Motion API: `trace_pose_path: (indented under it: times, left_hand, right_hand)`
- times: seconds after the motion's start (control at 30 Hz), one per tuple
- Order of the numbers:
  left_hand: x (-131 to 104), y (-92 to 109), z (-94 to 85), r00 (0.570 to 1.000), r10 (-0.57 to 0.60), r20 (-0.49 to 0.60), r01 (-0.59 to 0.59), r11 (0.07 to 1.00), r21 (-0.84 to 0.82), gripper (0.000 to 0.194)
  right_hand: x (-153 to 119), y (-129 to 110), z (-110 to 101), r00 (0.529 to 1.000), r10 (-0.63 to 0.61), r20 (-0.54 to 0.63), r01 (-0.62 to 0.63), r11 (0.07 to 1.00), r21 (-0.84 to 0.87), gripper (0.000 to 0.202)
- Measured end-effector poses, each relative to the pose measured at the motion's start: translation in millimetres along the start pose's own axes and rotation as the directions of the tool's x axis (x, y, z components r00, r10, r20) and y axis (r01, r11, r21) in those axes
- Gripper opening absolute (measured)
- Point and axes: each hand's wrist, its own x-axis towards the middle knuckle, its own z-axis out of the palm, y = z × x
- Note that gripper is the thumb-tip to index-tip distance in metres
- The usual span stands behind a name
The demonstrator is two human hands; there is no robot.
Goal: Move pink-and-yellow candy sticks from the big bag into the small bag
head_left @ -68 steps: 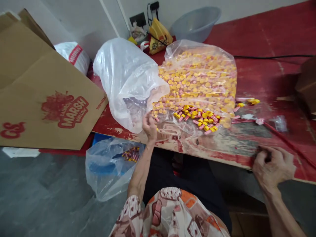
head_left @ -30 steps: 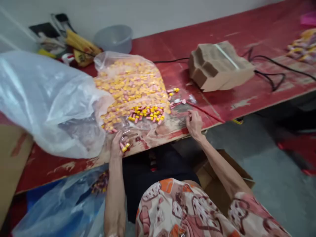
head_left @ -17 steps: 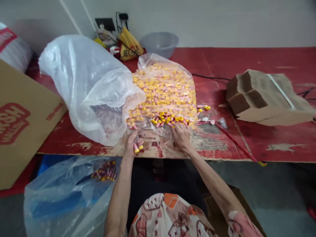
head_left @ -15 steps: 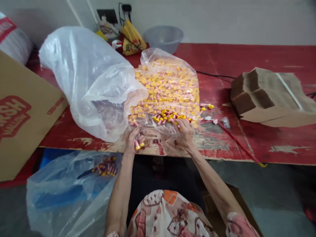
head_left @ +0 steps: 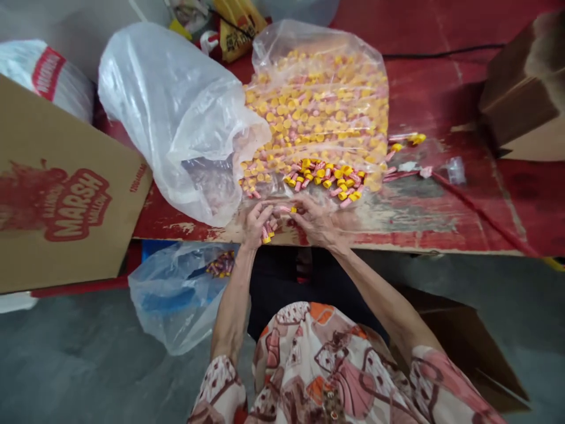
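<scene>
My left hand point(head_left: 259, 222) is closed around small pink tubes with yellow caps point(head_left: 267, 234), which stick out below the fingers. Close beside it, my right hand point(head_left: 312, 220) pinches another yellow-capped pink tube point(head_left: 286, 209) between thumb and fingers. That tube reaches across toward the left fingertips; whether they touch it is hard to tell. Just beyond both hands, loose yellow-capped tubes point(head_left: 326, 175) spill from the mouth of a clear plastic bag point(head_left: 318, 100) packed with the same tubes.
Left of the full bag lies a large, crumpled translucent bag point(head_left: 172, 106). A printed carton point(head_left: 66, 194) stands at far left. Below the table edge hangs a clear bag point(head_left: 176, 300) with more tubes. Brown cardboard point(head_left: 525, 88) and a red cord point(head_left: 481, 212) lie on the right.
My right hand has moved left from the loose pile and now holds a tube near my left hand. The view has tilted down, so the table appears higher.
</scene>
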Motion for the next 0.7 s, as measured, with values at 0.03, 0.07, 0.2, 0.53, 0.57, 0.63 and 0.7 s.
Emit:
trace_pose_path:
  times: [0.03,0.07,0.2,0.53,0.57,0.63,0.7]
  left_hand:
    - [-1.9,0.1,0.5,1.000,0.023,0.015,-0.025,0.996,0.087,0.047]
    - [-3.4,0.7,1.4,0.999,0.048,0.024,-0.052,0.980,0.190,0.046]
    - [-6.2,3.7,10.5,0.978,0.193,0.075,-0.195,0.735,0.650,0.029]
    - [7.8,-0.8,39.8,0.890,0.110,0.443,-0.443,-0.027,0.896,0.009]
    - [8.8,3.0,41.0,0.893,0.101,0.438,-0.437,-0.035,0.899,0.009]
    - [10.8,13.2,41.7,0.902,0.071,0.425,-0.425,-0.016,0.905,0.009]
    - [12.6,22.7,41.2,0.914,0.046,0.404,-0.405,0.014,0.914,0.010]
  right_hand:
    - [-1.6,1.6,6.3,1.000,0.003,0.000,-0.003,1.000,0.010,0.040]
    - [-3.4,3.5,11.3,1.000,-0.003,-0.002,0.003,1.000,0.001,0.044]
    - [-18.0,11.4,8.3,0.991,-0.091,-0.097,0.076,0.986,-0.147,0.041]
    - [-50.8,49.3,-69.2,0.709,0.041,-0.704,-0.180,0.976,-0.124,0.033]
    - [-48.6,49.5,-67.1,0.702,0.026,-0.712,-0.161,0.979,-0.123,0.032]
    - [-44.7,46.5,-61.5,0.702,-0.006,-0.712,-0.122,0.984,-0.129,0.030]
    - [-43.7,43.3,-58.7,0.708,0.002,-0.707,-0.120,0.986,-0.116,0.030]
